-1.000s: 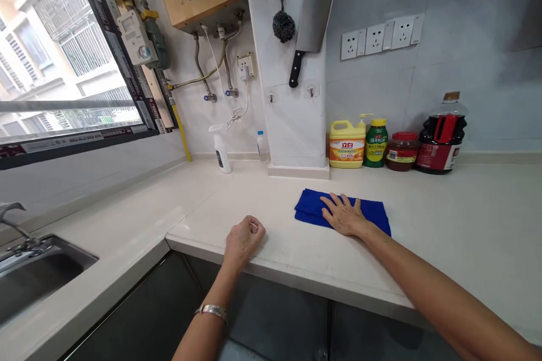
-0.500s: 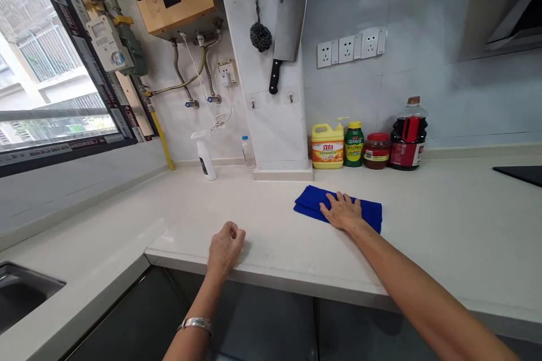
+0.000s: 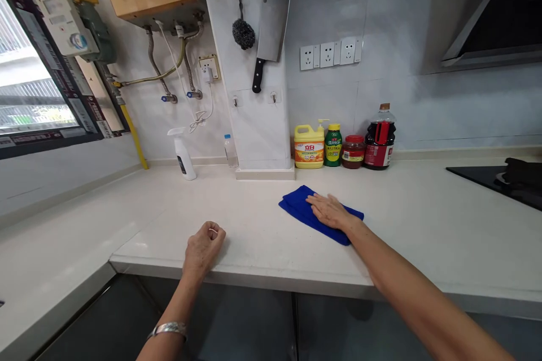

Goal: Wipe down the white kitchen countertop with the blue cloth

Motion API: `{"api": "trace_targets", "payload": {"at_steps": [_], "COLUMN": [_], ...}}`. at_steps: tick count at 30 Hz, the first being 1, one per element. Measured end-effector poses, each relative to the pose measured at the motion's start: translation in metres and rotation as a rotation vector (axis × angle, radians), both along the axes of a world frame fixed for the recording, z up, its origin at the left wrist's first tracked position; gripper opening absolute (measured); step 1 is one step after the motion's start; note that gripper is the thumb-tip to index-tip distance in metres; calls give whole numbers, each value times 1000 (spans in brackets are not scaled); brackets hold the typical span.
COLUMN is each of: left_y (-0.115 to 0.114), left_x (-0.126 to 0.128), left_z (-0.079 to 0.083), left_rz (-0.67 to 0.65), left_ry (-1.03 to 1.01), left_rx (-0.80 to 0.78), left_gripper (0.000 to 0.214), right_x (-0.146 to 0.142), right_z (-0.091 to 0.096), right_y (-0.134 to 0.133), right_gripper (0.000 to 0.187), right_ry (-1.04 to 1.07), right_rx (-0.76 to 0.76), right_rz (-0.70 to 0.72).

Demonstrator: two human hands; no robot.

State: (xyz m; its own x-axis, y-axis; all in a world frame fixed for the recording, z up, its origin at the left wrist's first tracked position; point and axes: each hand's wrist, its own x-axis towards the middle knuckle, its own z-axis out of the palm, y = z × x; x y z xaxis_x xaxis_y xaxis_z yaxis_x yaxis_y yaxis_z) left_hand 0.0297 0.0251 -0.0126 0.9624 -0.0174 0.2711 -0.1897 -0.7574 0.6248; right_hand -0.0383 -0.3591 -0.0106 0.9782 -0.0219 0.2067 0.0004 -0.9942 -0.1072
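A folded blue cloth lies on the white countertop. My right hand rests flat on top of it, fingers stretched out and pointing left. To the left, near the counter's front edge, my left hand leans on the surface with its fingers curled in. A small gap shows between its thumb and fingers, and I see nothing in it. A silver bracelet circles the left wrist.
Along the wall stand a yellow detergent jug, a green bottle, a red-lidded jar and a large dark bottle. A spray bottle stands left. A cleaver hangs above; a black hob is at right.
My view has swung to the right. Under my right hand the cloth has turned, its right end now closer to the front edge. My right fingers are closer together; the left hand stays curled.
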Motion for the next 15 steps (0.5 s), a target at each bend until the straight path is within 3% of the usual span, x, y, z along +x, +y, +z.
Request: {"api": "trace_targets", "payload": {"at_steps": [5,10,12,15], "left_y": [-1,-1,-2,-3], "left_x": [1,-2,-3,-4], "left_z": [1,4,5,5], "left_rz": [-7,10,17,19], "left_ry": [-3,26,39,47], "left_rx": [-3,-22,-33,-46], "left_gripper": [15,15,15,15], "right_x": [-4,-31,-52,-86], "right_z": [-10,-8,-12,-20], "right_y": [7,9,6,-1], "right_gripper": [59,61,57,49], "right_ry": [70,-32,-148,-286], "right_rx": [74,114,131,87], "right_rz": [-196,-421,-410,-258]}}
